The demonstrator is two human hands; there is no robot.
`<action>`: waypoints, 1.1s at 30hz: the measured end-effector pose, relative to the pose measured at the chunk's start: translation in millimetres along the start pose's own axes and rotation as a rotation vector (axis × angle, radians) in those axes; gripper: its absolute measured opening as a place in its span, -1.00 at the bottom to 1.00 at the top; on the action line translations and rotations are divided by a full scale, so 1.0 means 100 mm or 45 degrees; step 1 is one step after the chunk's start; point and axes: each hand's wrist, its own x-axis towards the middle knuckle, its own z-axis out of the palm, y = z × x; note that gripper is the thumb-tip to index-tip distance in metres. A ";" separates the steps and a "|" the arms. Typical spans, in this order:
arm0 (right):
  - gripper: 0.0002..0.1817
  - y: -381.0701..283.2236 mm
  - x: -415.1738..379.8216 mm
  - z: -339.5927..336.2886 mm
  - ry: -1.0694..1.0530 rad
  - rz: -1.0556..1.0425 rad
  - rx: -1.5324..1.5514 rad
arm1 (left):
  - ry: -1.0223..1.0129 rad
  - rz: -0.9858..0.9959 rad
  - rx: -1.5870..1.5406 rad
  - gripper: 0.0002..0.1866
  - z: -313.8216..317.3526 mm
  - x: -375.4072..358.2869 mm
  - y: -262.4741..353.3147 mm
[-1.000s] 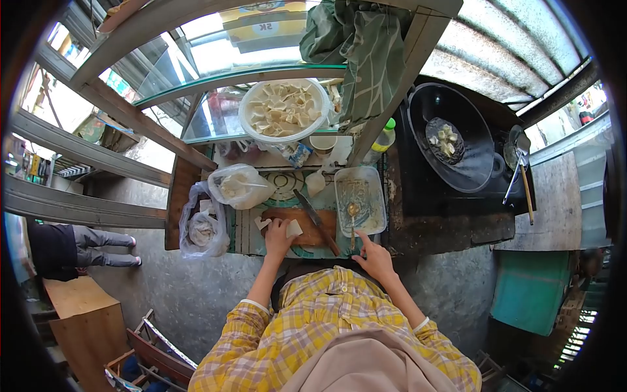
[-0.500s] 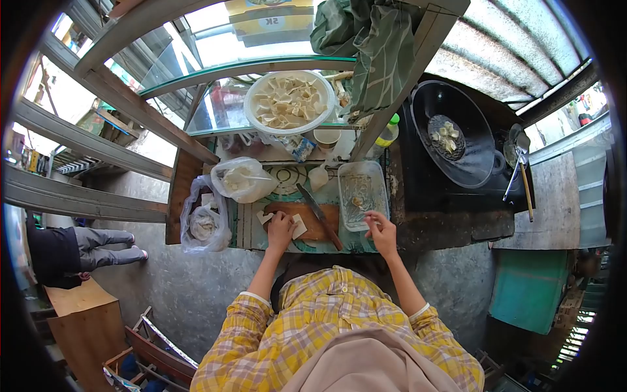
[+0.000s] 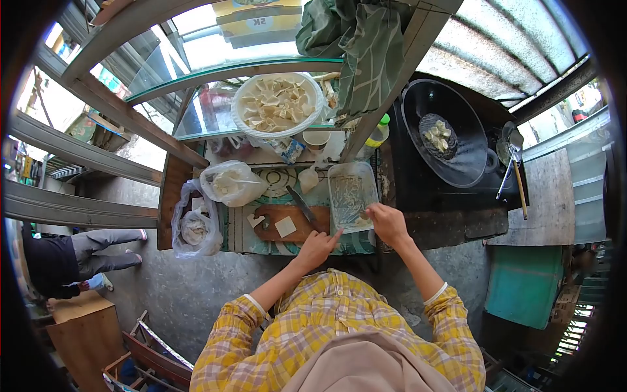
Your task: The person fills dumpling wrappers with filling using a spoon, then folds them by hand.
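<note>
My left hand (image 3: pixel 317 250) is at the front edge of the table, index finger stretched out to the near left corner of a clear plastic container (image 3: pixel 351 186). The handle of a knife (image 3: pixel 302 205) ends close to it. My right hand (image 3: pixel 390 225) is closed at the container's near right corner; whatever its fingers pinch is hidden. A pale residue coats the container's bottom. On a wooden cutting board (image 3: pixel 305 230) lies a pale square wrapper (image 3: pixel 285 227), with a smaller pale piece (image 3: pixel 255 221) at the board's left end.
Folded wrappers fill a white basket (image 3: pixel 277 132) behind. Left stand a plastic bag of white food (image 3: pixel 233 183) and another plastic bag (image 3: pixel 194 228). A black wok (image 3: pixel 473 163) holding several pale pieces sits on the right. A person (image 3: pixel 55 255) is at far left.
My left hand has moved right, off the wrapper on the board to the container's corner. My right hand has closed and shifted to the container's near right edge. The view has shifted slightly.
</note>
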 end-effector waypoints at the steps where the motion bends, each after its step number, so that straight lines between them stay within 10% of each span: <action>1: -0.88 0.02 -0.02 0.03 -0.044 -0.030 -0.011 | -0.005 -0.004 0.016 -0.48 0.06 0.00 0.00; 33: -0.69 0.36 0.13 0.29 -0.151 0.572 0.724 | 0.001 -0.052 0.058 -0.34 0.25 -0.09 0.00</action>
